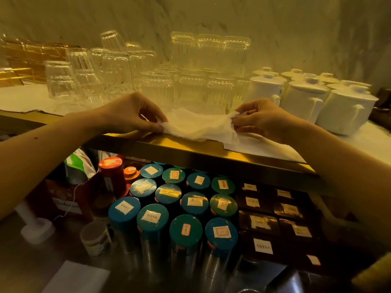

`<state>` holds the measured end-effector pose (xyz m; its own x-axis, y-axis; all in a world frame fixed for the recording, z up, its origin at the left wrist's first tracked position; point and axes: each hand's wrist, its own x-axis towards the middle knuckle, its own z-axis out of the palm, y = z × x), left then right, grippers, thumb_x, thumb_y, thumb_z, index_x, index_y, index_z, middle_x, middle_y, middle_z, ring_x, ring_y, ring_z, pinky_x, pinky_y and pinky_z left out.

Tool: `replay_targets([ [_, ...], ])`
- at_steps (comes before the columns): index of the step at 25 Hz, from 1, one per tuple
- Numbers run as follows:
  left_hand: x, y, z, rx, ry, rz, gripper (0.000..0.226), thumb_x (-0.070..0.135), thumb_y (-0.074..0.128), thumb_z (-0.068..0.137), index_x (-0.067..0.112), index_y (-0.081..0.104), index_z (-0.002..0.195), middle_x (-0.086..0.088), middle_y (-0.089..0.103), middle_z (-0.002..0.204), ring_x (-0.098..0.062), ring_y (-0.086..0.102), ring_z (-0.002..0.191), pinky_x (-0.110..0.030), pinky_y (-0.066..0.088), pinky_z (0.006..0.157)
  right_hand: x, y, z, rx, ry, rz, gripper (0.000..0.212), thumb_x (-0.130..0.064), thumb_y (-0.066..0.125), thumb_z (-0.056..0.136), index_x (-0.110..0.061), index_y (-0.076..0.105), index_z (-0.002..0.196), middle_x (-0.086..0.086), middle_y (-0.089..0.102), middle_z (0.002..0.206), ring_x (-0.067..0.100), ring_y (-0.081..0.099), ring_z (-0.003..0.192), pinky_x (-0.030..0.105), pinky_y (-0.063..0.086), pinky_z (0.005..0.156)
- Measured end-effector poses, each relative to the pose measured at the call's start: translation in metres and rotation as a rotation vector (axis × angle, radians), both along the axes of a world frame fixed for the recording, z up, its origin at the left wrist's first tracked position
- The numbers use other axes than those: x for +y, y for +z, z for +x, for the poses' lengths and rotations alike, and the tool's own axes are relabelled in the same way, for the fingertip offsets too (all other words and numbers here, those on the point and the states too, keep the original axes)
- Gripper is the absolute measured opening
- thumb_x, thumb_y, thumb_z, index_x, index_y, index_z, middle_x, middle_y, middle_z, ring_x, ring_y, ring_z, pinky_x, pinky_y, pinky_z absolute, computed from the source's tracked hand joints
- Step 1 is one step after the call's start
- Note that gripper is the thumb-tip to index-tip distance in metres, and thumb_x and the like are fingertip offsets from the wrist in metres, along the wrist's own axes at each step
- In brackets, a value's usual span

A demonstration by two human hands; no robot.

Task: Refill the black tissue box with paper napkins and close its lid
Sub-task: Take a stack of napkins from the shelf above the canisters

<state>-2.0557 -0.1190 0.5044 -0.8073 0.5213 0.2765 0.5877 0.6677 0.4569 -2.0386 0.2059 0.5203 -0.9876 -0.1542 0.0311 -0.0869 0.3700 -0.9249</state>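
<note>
A thin white paper napkin (198, 125) is stretched out over the front edge of the upper shelf (190, 150). My left hand (135, 113) pinches its left corner between thumb and fingers. My right hand (260, 120) pinches its right corner. More white paper (264, 146) lies flat on the shelf under my right hand. No black tissue box is in view.
Upturned drinking glasses (118, 70) and white lidded mugs (304, 96) crowd the shelf behind the napkin. Below it stand several round tins with teal lids (186, 229), a red tin (111, 174) and dark labelled boxes (275, 210). A white sheet (76, 278) lies at the bottom left.
</note>
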Motion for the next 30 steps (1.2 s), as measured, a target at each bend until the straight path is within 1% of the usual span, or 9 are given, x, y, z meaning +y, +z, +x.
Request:
replay_targets([
  [2,0.002,-0.003,0.000,0.055,-0.012,0.008,0.018,0.018,0.070,0.084,0.025,0.071,0.101,0.006,0.073,0.099,-0.003,0.068,0.091,-0.021,0.055,0.081,-0.001,0.001,0.002,0.006,-0.001,0.001,0.017,0.002,0.065,0.084,-0.011,0.066,0.094,0.007,0.068,0.091,0.009,0.071,0.069,0.016,0.056,0.060],
  [5,0.003,-0.006,0.003,0.113,-0.029,0.020,0.018,0.016,0.068,0.087,0.030,0.066,0.098,0.010,0.070,0.093,0.003,0.067,0.087,-0.010,0.051,0.076,-0.002,0.004,0.005,0.024,-0.024,0.002,0.017,0.002,0.066,0.083,-0.013,0.065,0.091,0.006,0.067,0.091,0.012,0.070,0.075,0.018,0.058,0.062],
  [8,0.002,-0.006,0.008,0.098,-0.019,0.127,0.022,0.020,0.066,0.084,0.016,0.067,0.106,0.005,0.071,0.093,-0.005,0.071,0.084,-0.017,0.056,0.076,-0.003,0.005,0.004,0.039,-0.010,0.000,0.016,0.001,0.066,0.084,-0.010,0.066,0.095,0.008,0.067,0.094,0.015,0.070,0.079,0.019,0.058,0.065],
  [12,-0.005,-0.005,0.018,0.138,0.018,0.251,0.033,0.025,0.067,0.077,0.008,0.068,0.105,0.001,0.072,0.092,-0.012,0.074,0.079,-0.022,0.059,0.073,-0.008,0.002,0.005,0.099,0.039,0.014,0.015,0.002,0.065,0.084,-0.007,0.067,0.096,0.009,0.068,0.094,0.014,0.070,0.078,0.020,0.059,0.068],
  [17,-0.020,-0.008,0.029,0.132,0.102,0.335,0.033,0.023,0.069,0.075,0.010,0.068,0.105,-0.001,0.073,0.092,-0.008,0.073,0.084,-0.019,0.058,0.076,-0.019,-0.002,0.004,0.111,0.113,-0.012,0.015,0.003,0.064,0.084,-0.008,0.067,0.094,0.007,0.067,0.095,0.012,0.070,0.078,0.018,0.057,0.068],
  [21,-0.027,-0.011,0.033,0.119,0.189,0.386,0.023,0.017,0.072,0.080,0.018,0.068,0.102,0.004,0.073,0.093,-0.006,0.072,0.087,-0.014,0.055,0.075,-0.030,0.003,0.002,-0.002,0.109,-0.232,0.014,0.003,0.062,0.084,-0.007,0.066,0.093,0.009,0.067,0.101,0.017,0.070,0.086,0.020,0.058,0.068],
  [24,-0.018,-0.017,0.035,0.107,0.214,0.256,0.032,0.013,0.078,0.078,0.017,0.068,0.107,0.000,0.070,0.105,-0.010,0.069,0.095,-0.021,0.055,0.080,-0.037,0.011,0.007,-0.056,0.079,-0.413,0.013,0.005,0.063,0.083,-0.006,0.068,0.089,0.010,0.069,0.098,0.019,0.071,0.086,0.025,0.060,0.073],
  [27,-0.011,-0.022,0.039,0.084,0.220,0.271,0.040,0.014,0.081,0.075,0.014,0.067,0.112,-0.004,0.068,0.114,-0.015,0.067,0.103,-0.031,0.056,0.089,-0.048,0.018,0.015,-0.057,0.078,-0.507,0.014,0.006,0.064,0.083,-0.005,0.070,0.089,0.012,0.069,0.099,0.022,0.071,0.088,0.027,0.060,0.076],
  [30,-0.013,-0.022,0.046,0.055,0.216,0.343,0.042,0.015,0.082,0.074,0.017,0.065,0.112,0.004,0.067,0.110,-0.012,0.066,0.103,-0.026,0.057,0.086,-0.061,0.027,0.024,-0.025,0.101,-0.578,0.015,0.005,0.064,0.084,-0.002,0.068,0.097,0.016,0.067,0.106,0.025,0.071,0.094,0.028,0.059,0.077],
])
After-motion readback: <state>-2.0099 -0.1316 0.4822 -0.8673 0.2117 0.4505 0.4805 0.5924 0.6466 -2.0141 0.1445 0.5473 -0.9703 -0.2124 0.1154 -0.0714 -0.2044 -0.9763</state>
